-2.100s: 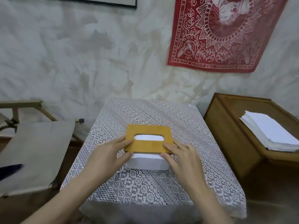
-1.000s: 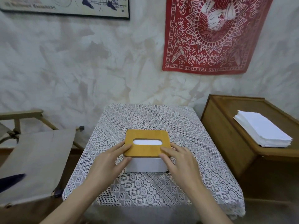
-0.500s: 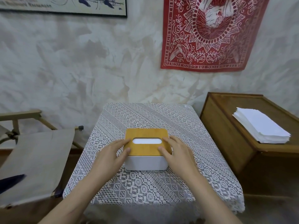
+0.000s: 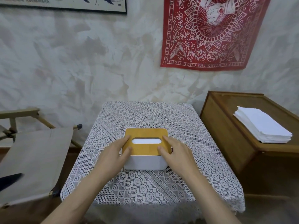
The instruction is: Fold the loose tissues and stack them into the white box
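The left hand [image 4: 115,153] and right hand [image 4: 177,153] lie flat, fingers spread, on the lid [image 4: 146,148] of the white box [image 4: 145,162], mid-worktop [image 4: 145,113]. Press both ends evenly so it seats flush.

Domestic room: lace tablecloth [image 4: 145,117] spread around the fingers [image 4: 125,139], red wall hanging [image 4: 210,33] above them, wooden cabinet [image 4: 226,135] to their right.

White box [image 4: 145,162] sits squarely between the two hands, with rounded corners and its near wall showing just below the thumbs. The yellow-brown wooden lid [image 4: 145,150] lies flat on top, with the left hand [image 4: 113,153] resting on its left edge and the right hand [image 4: 178,155] on its right. Between them, the oval slot shows white tissue [image 4: 146,141] inside. The loose tissues [image 4: 263,126], a neat white stack, lie well off to the right of the right hand.
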Available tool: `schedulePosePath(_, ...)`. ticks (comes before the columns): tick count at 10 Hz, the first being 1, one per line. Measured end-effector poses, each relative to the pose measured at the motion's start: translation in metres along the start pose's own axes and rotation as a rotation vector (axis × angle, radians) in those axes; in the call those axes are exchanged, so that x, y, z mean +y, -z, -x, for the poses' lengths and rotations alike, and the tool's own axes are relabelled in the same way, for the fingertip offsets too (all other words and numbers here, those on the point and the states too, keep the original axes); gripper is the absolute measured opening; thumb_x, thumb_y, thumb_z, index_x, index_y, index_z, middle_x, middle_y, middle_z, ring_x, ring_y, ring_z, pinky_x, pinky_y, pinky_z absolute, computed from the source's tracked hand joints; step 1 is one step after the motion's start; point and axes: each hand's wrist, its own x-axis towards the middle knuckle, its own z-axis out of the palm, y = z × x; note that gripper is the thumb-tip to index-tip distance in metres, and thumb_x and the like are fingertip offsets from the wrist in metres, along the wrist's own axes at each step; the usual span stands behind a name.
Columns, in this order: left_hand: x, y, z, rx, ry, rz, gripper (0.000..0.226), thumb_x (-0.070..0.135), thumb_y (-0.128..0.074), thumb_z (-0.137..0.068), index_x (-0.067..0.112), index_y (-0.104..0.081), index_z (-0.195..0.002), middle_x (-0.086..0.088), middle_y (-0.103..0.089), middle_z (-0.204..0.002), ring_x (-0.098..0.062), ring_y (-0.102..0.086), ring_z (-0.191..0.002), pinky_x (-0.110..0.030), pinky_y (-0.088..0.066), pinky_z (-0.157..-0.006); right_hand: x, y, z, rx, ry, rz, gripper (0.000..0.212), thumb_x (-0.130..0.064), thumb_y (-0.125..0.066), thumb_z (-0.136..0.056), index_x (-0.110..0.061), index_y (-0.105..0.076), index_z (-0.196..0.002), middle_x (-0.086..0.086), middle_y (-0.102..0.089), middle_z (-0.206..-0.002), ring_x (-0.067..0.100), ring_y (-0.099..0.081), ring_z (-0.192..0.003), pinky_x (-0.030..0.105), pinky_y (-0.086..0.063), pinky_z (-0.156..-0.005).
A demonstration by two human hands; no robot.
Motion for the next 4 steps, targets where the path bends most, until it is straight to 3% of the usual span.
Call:
schedulePosePath(1, -0.002, 0.005, -0.003, -0.019, -0.011, -0.053, 0.054, 0.051, -0.049, -0.103, 0.037, -0.043, -0.155, 0.012, -0.048, -0.154, -0.015, -0.058, -0.123, -0.039, -0.047, -0.102, 0.000, 0.002, -0.002, -0.011, 0.009, -0.004, 0.064, -0.059, -0.052, -0.097, -0.031, -0.043, -0.154, -0.012, -0.044, -0.157, 0.013, -0.047, -0.137, 0.039, -0.041, -0.112)
schedulePosePath(2, 0.002, 0.015, -0.014, 0.031, -0.018, -0.136, 0.047, 0.060, -0.049, -0.099, 0.041, -0.055, -0.141, 0.018, -0.048, -0.147, -0.010, -0.066, -0.093, -0.038, -0.053, -0.086, -0.002, 0.007, -0.008, 0.006, 0.037, 0.012, 0.059, -0.059, -0.057, -0.095, -0.031, -0.053, -0.147, -0.011, -0.040, -0.157, 0.015, -0.043, -0.140, 0.038, -0.037, -0.111)
schedulePosePath(4, 0.025, 0.025, -0.041, 0.150, -0.068, 0.032, 0.043, 0.078, -0.055, -0.081, 0.041, -0.065, -0.101, 0.023, -0.064, -0.101, -0.002, -0.059, -0.073, -0.032, -0.047, -0.065, -0.004, 0.006, -0.038, 0.129, 0.179, -0.010, 0.037, -0.052, -0.060, -0.096, -0.037, -0.067, -0.129, -0.017, -0.050, -0.142, 0.007, -0.042, -0.129, 0.024, -0.031, -0.096)
